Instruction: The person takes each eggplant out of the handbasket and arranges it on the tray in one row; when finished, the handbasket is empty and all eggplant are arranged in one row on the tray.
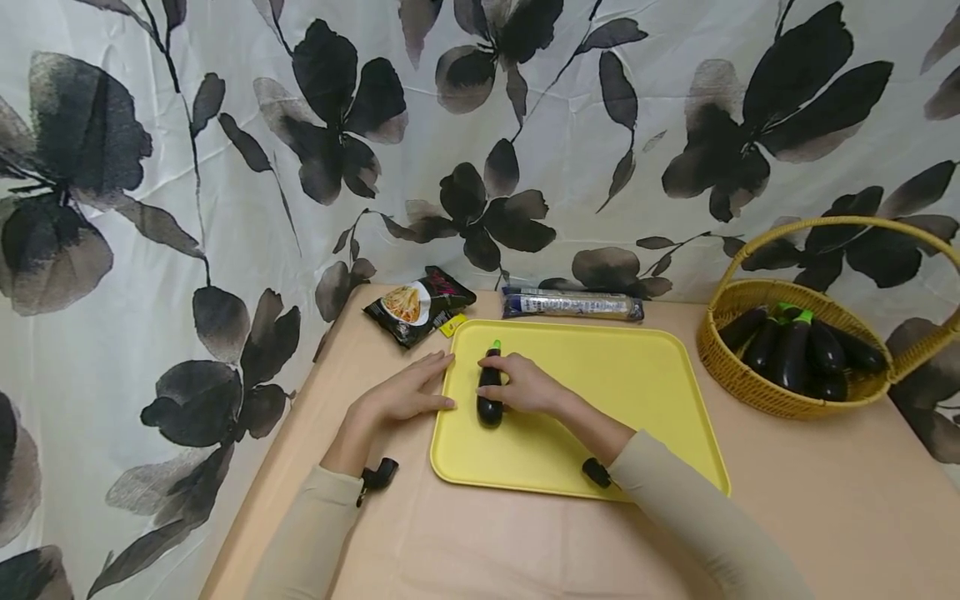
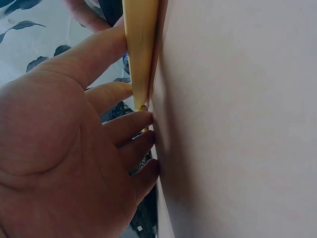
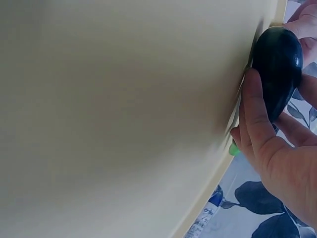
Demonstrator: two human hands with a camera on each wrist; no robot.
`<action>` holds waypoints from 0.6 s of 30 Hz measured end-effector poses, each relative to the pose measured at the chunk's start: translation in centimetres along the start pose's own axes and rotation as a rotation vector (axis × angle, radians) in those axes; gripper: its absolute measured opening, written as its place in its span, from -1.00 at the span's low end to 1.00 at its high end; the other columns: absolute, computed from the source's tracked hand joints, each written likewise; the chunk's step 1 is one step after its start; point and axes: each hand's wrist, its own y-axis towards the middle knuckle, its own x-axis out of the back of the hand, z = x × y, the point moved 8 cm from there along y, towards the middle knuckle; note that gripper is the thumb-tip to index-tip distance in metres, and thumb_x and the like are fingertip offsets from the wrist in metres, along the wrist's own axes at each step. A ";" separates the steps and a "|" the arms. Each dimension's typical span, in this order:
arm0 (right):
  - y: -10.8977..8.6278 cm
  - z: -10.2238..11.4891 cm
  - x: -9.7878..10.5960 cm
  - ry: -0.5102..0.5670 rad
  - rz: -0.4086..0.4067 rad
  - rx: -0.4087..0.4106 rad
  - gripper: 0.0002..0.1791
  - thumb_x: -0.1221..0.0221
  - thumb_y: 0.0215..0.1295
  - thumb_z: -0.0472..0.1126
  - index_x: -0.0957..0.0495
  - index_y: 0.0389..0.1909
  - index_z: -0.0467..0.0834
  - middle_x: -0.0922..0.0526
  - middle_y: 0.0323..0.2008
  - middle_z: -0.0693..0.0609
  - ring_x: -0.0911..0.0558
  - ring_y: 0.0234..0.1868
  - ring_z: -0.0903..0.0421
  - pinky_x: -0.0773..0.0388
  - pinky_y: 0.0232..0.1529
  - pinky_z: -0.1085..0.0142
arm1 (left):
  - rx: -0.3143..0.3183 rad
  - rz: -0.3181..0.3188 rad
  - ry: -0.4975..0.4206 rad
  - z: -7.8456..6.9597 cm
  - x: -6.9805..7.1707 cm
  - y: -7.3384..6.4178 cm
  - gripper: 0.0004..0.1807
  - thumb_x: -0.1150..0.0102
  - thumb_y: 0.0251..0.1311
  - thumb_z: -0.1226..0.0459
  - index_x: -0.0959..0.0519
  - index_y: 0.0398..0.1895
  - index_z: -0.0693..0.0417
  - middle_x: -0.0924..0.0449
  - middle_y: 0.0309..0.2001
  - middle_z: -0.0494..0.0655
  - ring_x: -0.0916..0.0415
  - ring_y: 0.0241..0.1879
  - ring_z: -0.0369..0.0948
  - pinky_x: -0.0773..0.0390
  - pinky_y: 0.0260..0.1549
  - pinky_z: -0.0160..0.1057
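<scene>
Nearest are the two tan sleeves and the pink table. The yellow tray sits on the table. The left hand is at the tray's left edge. Its fingers are straight and spread, and its thumb touches the rim. It holds nothing.

The right hand reaches in from the right and pinches one eggplant, with fingers on both sides of it. The eggplant is on the left part of the tray, between the two hands. The right hand is the nearer one. The left hand is just beside it but does not touch it. The eggplant points away from the person: its fat, round end is near and its green tip is far. It is dark, almost black, smooth and shiny.

Farther off to the right, a basket holds more eggplants. Past the tray are a black bag and a long pack. Behind them hangs a flower cloth.
</scene>
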 end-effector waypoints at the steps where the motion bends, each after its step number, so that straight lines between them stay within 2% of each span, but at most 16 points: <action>1: 0.0 0.0 0.0 -0.003 -0.001 -0.003 -0.36 -0.27 0.48 0.02 -0.44 0.48 -0.11 -0.56 0.25 -0.20 -0.56 0.02 0.00 -0.55 0.03 0.17 | 0.002 0.000 0.000 0.0 0.0 0.0 0.00 -0.27 0.37 -0.14 -0.02 0.70 -0.03 0.12 0.70 0.06 0.23 0.70 0.02 0.12 0.65 0.11; 7: 0.0 0.0 0.0 -0.016 -0.009 -0.018 -0.35 -0.26 0.47 0.07 -0.44 0.49 -0.09 -0.53 0.29 -0.24 -0.52 0.19 -0.05 -0.52 0.18 0.08 | 0.000 -0.004 0.001 0.1 0.0 -0.1 0.00 -0.27 0.37 -0.15 -0.03 0.70 -0.03 0.11 0.70 0.08 0.23 0.70 0.04 0.12 0.65 0.13; 11: 0.0 0.0 0.0 -0.006 -0.009 -0.022 -0.33 -0.28 0.45 0.09 -0.44 0.49 -0.07 -0.52 0.31 -0.23 -0.51 0.21 -0.05 -0.51 0.21 0.05 | -0.018 -0.010 -0.002 -0.1 0.1 -0.1 0.00 -0.27 0.37 -0.13 -0.04 0.70 0.02 0.11 0.70 0.11 0.21 0.69 0.08 0.11 0.64 0.17; 15: -0.2 0.0 0.1 0.001 -0.011 -0.023 -0.29 -0.28 0.45 0.12 -0.40 0.52 -0.06 -0.51 0.32 -0.22 -0.52 0.16 -0.02 -0.52 0.16 0.10 | -0.020 -0.011 -0.002 0.1 0.1 0.0 -0.01 -0.27 0.37 -0.14 -0.04 0.70 0.02 0.11 0.70 0.10 0.22 0.69 0.08 0.11 0.64 0.17; 18: -0.8 0.1 0.5 0.021 -0.011 -0.024 -0.25 -0.27 0.45 0.13 -0.35 0.55 -0.05 -0.47 0.33 -0.25 -0.60 0.03 0.00 -0.56 0.05 0.14 | -0.024 -0.012 -0.009 0.1 0.1 0.0 0.00 -0.28 0.37 -0.13 -0.04 0.69 0.03 0.10 0.70 0.11 0.22 0.69 0.08 0.12 0.64 0.16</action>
